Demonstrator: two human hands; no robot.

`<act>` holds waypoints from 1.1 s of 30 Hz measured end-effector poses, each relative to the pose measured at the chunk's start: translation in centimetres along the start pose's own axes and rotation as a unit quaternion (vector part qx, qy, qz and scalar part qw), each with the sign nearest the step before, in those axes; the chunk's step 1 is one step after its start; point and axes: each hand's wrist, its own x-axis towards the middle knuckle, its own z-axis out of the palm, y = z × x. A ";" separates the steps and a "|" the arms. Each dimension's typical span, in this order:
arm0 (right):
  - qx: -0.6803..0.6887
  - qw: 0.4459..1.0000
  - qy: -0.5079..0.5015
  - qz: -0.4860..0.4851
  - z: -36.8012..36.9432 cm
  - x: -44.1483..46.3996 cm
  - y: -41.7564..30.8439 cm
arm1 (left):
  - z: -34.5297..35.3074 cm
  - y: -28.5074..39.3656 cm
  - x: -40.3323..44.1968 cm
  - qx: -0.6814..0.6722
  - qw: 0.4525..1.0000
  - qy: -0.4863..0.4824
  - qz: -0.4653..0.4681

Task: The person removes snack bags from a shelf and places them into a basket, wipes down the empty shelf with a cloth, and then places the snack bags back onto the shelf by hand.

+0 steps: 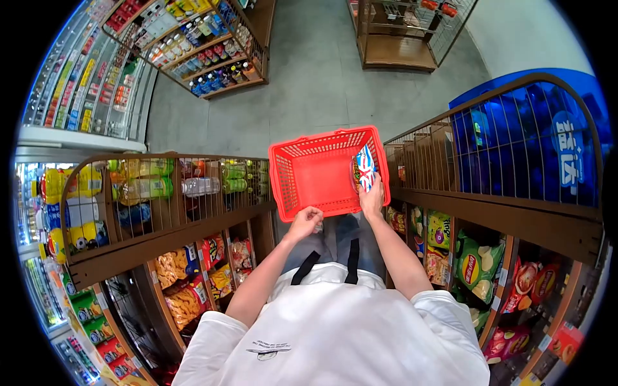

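A red plastic basket [315, 177] with perforated walls is in front of my body, and its inside shows bare red around the snack package. My right hand [372, 198] holds a blue, white and red snack package [365, 168] over the basket's right side, fingers and thumb closed on its lower end. At the basket's near left edge, my left hand [307, 223] has its fingers curled together close to the rim. Whether those fingers hold the rim or anything small is hard to make out.
Brown shelves with wire rails [174, 219] and bottles stand at the left, with snack bags below. On the right are another railed shelf [502, 222], green chip bags [477, 265] and a blue display [528, 138]. A drinks rack [209, 51] stands beyond.
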 end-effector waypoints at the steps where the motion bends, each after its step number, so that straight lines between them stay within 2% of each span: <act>1: 0.025 0.999 0.019 -0.014 0.1 0.1 0.2 | -0.1 0.3 0.1 0.008 1.000 -0.006 -0.001; 2: 0.028 0.999 0.030 -0.008 0.1 0.2 0.5 | -0.4 0.5 0.3 0.016 1.000 -0.014 0.003; 4: 0.089 0.993 0.048 -0.057 -0.9 0.3 -0.2 | -1.0 1.5 0.9 0.020 0.999 -0.012 0.028; 6: 0.158 0.982 0.061 -0.082 -3.4 -0.7 -2.2 | -2.1 2.8 2.4 0.052 0.991 -0.008 0.122; 8: 0.178 0.975 0.095 -0.095 -6.2 -3.0 -4.2 | -2.6 7.0 2.4 0.167 0.952 0.026 0.255; 10: 0.197 0.972 0.112 -0.061 -10.1 -6.8 -6.7 | -2.9 12.6 0.4 0.238 0.900 -0.042 0.363; 14: 0.267 0.955 0.124 0.020 -14.6 -15.1 -7.3 | -1.8 16.4 -0.3 0.328 0.817 -0.209 0.427; 16: 0.253 0.955 0.151 0.034 -15.2 -19.4 -5.3 | -0.2 16.9 -1.9 0.358 0.799 -0.314 0.368; 18: 0.269 0.947 0.165 0.059 -16.4 -24.2 -4.5 | 2.8 15.6 -2.4 0.365 0.740 -0.411 0.388; 20: 0.236 0.952 0.173 0.095 -17.7 -28.8 -4.7 | 5.4 14.4 -5.3 0.242 0.750 -0.578 0.209; 21: 0.242 0.947 0.178 0.112 -18.7 -31.0 -5.7 | 6.9 12.8 -5.5 0.220 0.736 -0.621 0.155; 24: 0.220 0.942 0.223 0.124 -17.8 -37.1 -4.2 | 10.1 9.6 -8.8 0.264 0.689 -0.659 0.146; 25: 0.221 0.935 0.233 0.149 -17.7 -39.1 -4.3 | 10.8 8.6 -10.1 0.269 0.702 -0.657 0.053; 28: 0.199 0.915 0.278 0.214 -17.1 -44.6 -3.9 | 13.1 5.1 -12.8 0.341 0.640 -0.668 0.164; 30: 0.218 0.898 0.303 0.233 -16.1 -48.2 -2.9 | 14.2 2.8 -14.7 0.343 0.636 -0.680 0.126; 32: 0.267 0.839 0.389 0.272 -15.0 -51.5 -1.8 | 15.5 0.6 -16.8 0.373 0.622 -0.675 0.132; 33: 0.279 0.830 0.392 0.281 -14.4 -53.3 -0.7 | 16.0 -1.0 -17.5 0.368 0.618 -0.685 0.116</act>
